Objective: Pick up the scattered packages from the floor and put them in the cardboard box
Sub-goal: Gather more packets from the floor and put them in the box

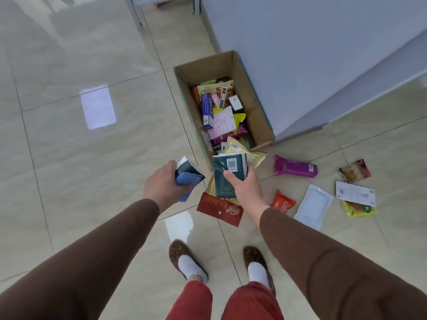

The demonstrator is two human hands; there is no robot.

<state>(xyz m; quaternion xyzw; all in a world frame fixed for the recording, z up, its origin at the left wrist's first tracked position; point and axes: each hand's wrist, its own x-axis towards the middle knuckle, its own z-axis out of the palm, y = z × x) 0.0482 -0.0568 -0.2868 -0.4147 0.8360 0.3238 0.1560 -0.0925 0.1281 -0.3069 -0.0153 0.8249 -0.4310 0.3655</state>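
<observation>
Both hands reach forward and down on brown-sleeved arms, each gripping something just short of the cardboard box [251, 107]. Fingers of the left hand [161, 181] curl round a blue packet [186, 181] with a dark green and white pack tucked against it; the knuckles face the camera, so the fingertips are hidden. At the box's near end the right hand [245, 185] clamps a dark green packet [227, 176], thumb across its barcoded front, together with a tan snack bag [242, 150] and a red-topped pouch [219, 207] hanging below the wrist; how many pieces sit in that bundle is hard to tell. That box stands open on the tiled floor [92, 169] against a pale wall, already holding a jumble of small boxes and pouches whose print is too blurred to read. Still on the floor to the right lie a purple packet [295, 168], a small red sachet [283, 203] partly covered by the right forearm, a pale blue-white pouch [314, 205], a white card-like pack [355, 194] overlapping a yellow-green bag [358, 210], and a brown-red packet [354, 170]. Two feet in patterned slippers [184, 257] stand below.
</observation>
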